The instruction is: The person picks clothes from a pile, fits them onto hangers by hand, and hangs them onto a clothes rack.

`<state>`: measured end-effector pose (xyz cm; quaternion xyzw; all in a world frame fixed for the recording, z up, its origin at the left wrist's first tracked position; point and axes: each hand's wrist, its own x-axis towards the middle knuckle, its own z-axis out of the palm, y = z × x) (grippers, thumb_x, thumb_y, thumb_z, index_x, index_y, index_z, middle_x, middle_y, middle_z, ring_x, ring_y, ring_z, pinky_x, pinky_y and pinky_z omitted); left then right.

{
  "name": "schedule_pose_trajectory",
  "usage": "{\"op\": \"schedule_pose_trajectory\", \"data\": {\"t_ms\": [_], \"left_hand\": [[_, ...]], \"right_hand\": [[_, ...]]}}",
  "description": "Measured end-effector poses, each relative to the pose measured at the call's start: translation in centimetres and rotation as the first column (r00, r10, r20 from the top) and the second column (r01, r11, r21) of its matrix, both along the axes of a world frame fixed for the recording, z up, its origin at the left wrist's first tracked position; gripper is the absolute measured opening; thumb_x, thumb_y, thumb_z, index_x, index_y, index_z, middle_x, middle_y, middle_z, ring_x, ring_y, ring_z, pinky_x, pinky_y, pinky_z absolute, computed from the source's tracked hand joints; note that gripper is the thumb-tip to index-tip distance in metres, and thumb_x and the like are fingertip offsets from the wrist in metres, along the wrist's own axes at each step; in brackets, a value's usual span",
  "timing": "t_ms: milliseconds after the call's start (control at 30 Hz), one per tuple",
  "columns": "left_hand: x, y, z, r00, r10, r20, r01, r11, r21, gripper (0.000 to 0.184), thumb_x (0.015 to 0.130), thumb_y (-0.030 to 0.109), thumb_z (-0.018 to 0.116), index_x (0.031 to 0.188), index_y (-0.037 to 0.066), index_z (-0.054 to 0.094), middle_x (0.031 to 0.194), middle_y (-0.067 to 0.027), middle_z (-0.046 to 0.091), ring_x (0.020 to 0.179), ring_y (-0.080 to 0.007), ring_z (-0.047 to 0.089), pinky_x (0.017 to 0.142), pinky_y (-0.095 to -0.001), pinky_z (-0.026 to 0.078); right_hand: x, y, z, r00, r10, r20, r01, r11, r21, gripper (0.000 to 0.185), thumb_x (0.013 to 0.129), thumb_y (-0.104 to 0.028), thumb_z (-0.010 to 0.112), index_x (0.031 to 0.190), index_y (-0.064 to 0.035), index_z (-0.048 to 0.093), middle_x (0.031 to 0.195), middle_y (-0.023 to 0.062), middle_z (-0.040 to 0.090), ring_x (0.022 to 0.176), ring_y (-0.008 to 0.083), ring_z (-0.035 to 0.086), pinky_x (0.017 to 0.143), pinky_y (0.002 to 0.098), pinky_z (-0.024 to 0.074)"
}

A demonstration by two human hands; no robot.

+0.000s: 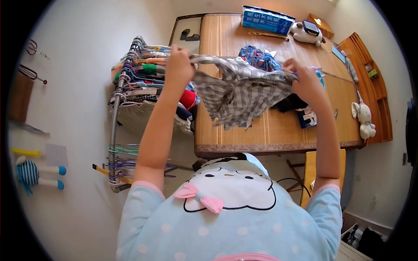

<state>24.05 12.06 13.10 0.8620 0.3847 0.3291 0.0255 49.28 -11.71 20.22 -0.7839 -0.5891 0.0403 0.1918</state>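
Note:
A grey-and-white plaid garment [248, 87] hangs stretched in the air between my two raised hands, above the near part of a bed covered with a bamboo mat [226, 139]. Closed around its left end is my left hand [179, 63], close to the clothes on the rack. My right hand [300, 78] pinches the other end with bent fingers. The garment's lower part droops in loose folds, so its exact kind cannot be made out. Behind it lies a crumpled blue patterned cloth [260, 58], and some dark cloth [289, 103] shows under its right side.
A metal clothes rack [115, 130] full of hung clothes stands at left, with hangers [126, 150] low on it. On the bed are a blue package [267, 21], a plush toy [307, 34] and a small box [307, 118]. A white plush [364, 119] is by the wooden headboard [379, 95].

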Motion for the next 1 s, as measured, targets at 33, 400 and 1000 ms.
{"op": "schedule_pose_trajectory", "data": {"t_ms": [33,400,1000], "left_hand": [[0.3,-0.1,-0.8,0.993,-0.106,0.044,0.108,0.993,-0.052,0.011,0.07,0.002,0.065,0.081,0.002,0.065,0.098,-0.016,0.061,0.092,-0.0347,0.061,0.081,-0.0408,0.049],[-3.0,-2.3,-10.3,0.927,0.072,0.368,0.167,0.8,-0.577,0.057,0.074,-0.006,0.045,0.129,0.005,0.053,0.105,-0.0208,0.067,0.108,-0.0347,0.06,0.092,-0.0382,0.046],[-3.7,-1.9,-5.0,0.251,0.408,0.878,0.936,-0.335,-0.111,0.053,0.091,0.023,0.052,0.139,0.002,0.041,0.108,-0.0149,0.059,0.099,-0.0226,0.056,0.091,-0.0355,0.045]], "right_hand": [[-0.8,0.4,1.6,0.986,-0.003,-0.165,0.018,0.996,0.086,0.045,0.069,0.01,0.054,0.11,-0.0071,0.056,0.088,0.0179,0.063,0.088,0.0321,0.061,0.079,0.0389,0.0478],[4.6,2.7,-7.0,0.948,-0.221,0.23,0.219,0.975,0.035,0.046,0.073,-0.002,0.055,0.118,-0.012,0.057,0.108,0.021,0.06,0.094,0.0383,0.062,0.085,0.0441,0.0494],[3.3,1.3,-8.5,-0.209,-0.18,-0.961,-0.157,0.976,-0.148,0.054,0.093,-0.049,0.052,0.122,-0.0034,0.053,0.115,0.0082,0.06,0.099,0.0206,0.059,0.087,0.0349,0.048]]}}
